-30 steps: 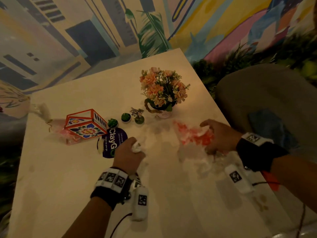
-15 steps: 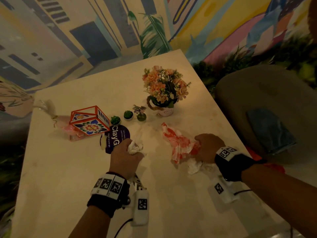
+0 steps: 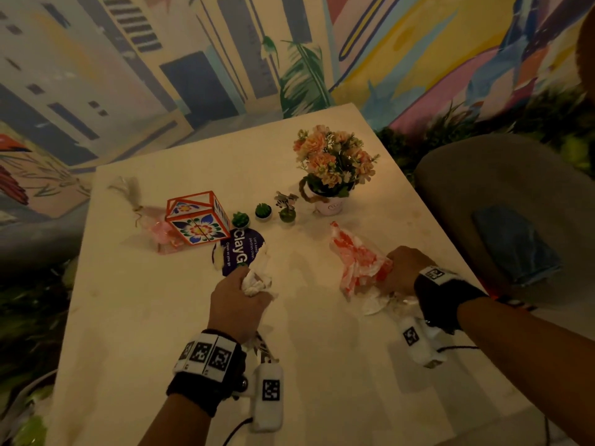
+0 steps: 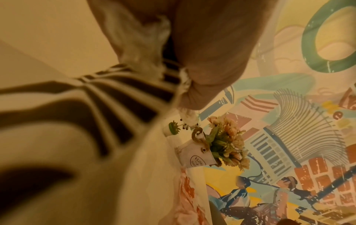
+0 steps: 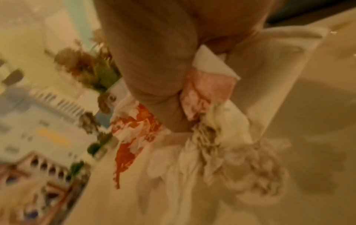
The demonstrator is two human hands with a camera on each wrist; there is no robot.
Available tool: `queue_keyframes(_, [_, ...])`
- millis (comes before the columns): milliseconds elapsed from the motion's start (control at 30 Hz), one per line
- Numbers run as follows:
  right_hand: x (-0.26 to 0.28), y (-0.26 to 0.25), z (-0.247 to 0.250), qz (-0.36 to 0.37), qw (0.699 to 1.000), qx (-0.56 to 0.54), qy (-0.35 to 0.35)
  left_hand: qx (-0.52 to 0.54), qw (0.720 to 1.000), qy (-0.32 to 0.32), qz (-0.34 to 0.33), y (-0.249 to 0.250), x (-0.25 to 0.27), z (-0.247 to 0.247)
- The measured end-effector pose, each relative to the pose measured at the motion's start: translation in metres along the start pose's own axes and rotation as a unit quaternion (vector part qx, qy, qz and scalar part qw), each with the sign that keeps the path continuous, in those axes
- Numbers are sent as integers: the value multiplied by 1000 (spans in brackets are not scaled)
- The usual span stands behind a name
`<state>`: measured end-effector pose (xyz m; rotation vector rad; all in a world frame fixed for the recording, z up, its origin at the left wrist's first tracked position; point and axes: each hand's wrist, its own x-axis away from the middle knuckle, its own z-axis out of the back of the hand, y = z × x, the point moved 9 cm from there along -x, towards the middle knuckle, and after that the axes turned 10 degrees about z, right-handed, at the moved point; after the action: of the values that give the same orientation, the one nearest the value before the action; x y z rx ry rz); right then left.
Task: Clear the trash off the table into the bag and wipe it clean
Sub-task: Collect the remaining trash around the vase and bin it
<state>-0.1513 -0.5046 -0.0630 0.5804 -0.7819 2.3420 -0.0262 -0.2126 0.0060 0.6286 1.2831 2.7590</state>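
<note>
Head view: the left hand (image 3: 240,299) is fisted round a crumpled white tissue (image 3: 256,281), in front of the flower pot (image 3: 331,204) on the bench (image 3: 145,317). The right hand (image 3: 404,268) clutches the red-and-white bag (image 3: 357,262), whose long axis runs from that hand toward the pot; the tissue lies to the bag's left.

Left wrist view: fingers (image 4: 210,50) curl over tissue.

Right wrist view: blurred; fingers (image 5: 154,64) bunch the bag (image 5: 138,126) with pale wrappers (image 5: 231,144).

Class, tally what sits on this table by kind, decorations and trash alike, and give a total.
Small green potted plants: 3
Flower pot with peach blooms: 1
Patterned box: 1
Purple round card: 1
Pink wrapped gift pouch: 1
Crumpled white tissue: 1
Red-and-white bag: 1
Total: 9
</note>
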Motion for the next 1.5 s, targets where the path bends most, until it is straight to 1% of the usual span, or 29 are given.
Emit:
queue_keyframes(67, [13, -2, 1, -5, 998, -55, 21, 11, 1000, 1, -2, -9, -1, 11])
queue_keyframes(133, [28, -18, -3, 21, 997, -61, 34, 23, 1000, 0, -3, -20, -3, 23])
queue_keyframes(200, [42, -47, -15, 54, 998, -21, 22, 26, 1000, -4, -5, -31, -5, 33])
queue_keyframes(300, [40, -90, -32, 94, 995, 42, 6, 26, 1000, -12, -6, -45, -6, 48])
queue_keyframes(367, [30, -107, -37, 94, 991, 96, -3, 21, 1000, -18, -12, -52, -5, 56])
queue_keyframes(434, [23, -114, -39, 89, 988, 128, -6, -15, 999, -28, -41, -51, -7, 57])
queue_keyframes(467, [22, -115, -41, 90, 986, 138, -11, -39, 997, -37, -60, -45, -8, 53])
queue_keyframes(534, [25, -112, -48, 93, 984, 150, -26, -65, 991, -79, -83, -30, -13, 35])
queue_keyframes(634, [35, -91, -55, 87, 984, 149, -45, -99, 978, -167, -77, -6, -23, -12])
queue_keyframes(700, [39, -73, -50, 73, 988, 132, -40, -144, 968, -194, -60, 6, -39, -46])
queue_keyframes(767, [41, -53, -37, 58, 992, 106, -23, -189, 963, -181, -57, 23, -54, -72])
queue_keyframes(834, [42, -32, -24, 41, 995, 85, -11, -202, 965, -156, -60, 41, -65, -93])
queue_keyframes(900, [41, -12, -11, 29, 998, 64, 1, -196, 971, -121, -61, 56, -73, -108])
queue_keyframes(1001, [37, 15, 4, 15, 999, 39, 16, -172, 982, -68, -36, 64, -88, -122])
queue_keyframes(1101, [31, 34, 8, 9, 999, 20, 23, -141, 989, -51, -2, 65, -105, -133])
queue_keyframes(1201, [25, 44, 7, 16, 1000, 3, 24, -135, 990, -38, 19, 68, -124, -140])
queue_keyframes(1367, [20, 53, 3, 28, 999, -27, 23, -191, 981, -30, 20, 73, -148, -154])
queue_keyframes(1501, [15, 56, 0, 43, 998, -29, 21, -171, 985, 6, 28, 81, -153, -154])
